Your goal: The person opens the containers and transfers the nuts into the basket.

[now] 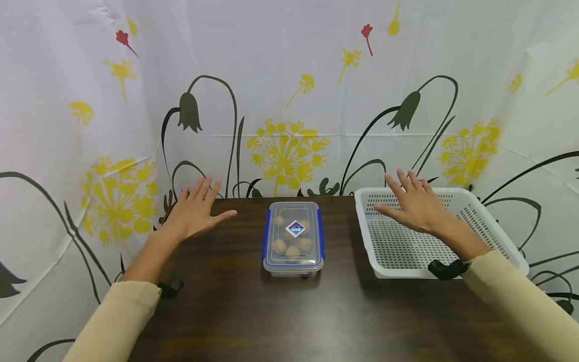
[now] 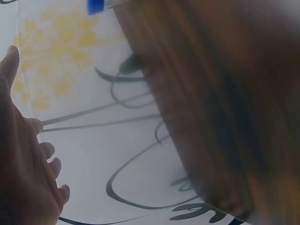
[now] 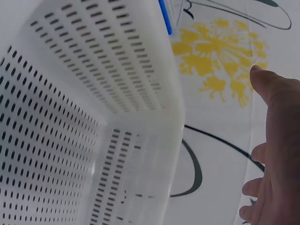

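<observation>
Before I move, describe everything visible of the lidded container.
The lidded container is rectangular, seemingly clear plastic, with blue clips along both long sides and a diamond label on its lid. The lid is on; round brownish things show through it. It sits upright on the dark table, left of the white basket, short end toward the camera. Neither left hand nor right hand touches it.

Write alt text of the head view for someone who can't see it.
A person's left hand and right hand, both empty, are held out on either side of a lidded clear container of round brown items on a dark table; the right partly hides a white perforated basket. A flower-printed white backdrop hangs behind.
</observation>
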### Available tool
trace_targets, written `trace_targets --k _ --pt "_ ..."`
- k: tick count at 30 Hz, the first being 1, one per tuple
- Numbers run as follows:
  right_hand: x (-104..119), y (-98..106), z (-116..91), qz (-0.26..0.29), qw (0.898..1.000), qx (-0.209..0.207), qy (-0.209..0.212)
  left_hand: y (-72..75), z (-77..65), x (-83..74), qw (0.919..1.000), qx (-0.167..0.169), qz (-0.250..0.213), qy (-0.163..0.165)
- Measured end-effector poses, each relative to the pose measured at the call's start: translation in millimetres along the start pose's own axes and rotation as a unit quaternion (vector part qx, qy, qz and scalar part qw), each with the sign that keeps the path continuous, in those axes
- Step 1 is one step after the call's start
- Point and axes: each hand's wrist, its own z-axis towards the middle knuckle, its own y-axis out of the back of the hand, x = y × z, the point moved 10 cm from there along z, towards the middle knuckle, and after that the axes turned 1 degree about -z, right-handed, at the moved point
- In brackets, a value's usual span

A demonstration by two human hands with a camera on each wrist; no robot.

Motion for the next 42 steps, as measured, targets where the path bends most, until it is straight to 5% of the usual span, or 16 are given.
trace_targets --k 26,36,42 --pt "120.0 -14.9 -2.4 -0.02 0.994 -0.064 0.091 -51.9 -16.0 -31.2 0.9938 -0.044 -0.098 -0.028" --pt "175.8 -33.2 1.6 0.017 0.989 -0.054 0.133 -66.5 -17.9 -46.0 0.9853 -0.049 -0.163 -0.01" --pt "201.4 -55.3 6.4 0.04 0.989 -0.032 0.141 -81.4 -20.4 -56.1 0.9734 -0.032 -0.227 0.007"
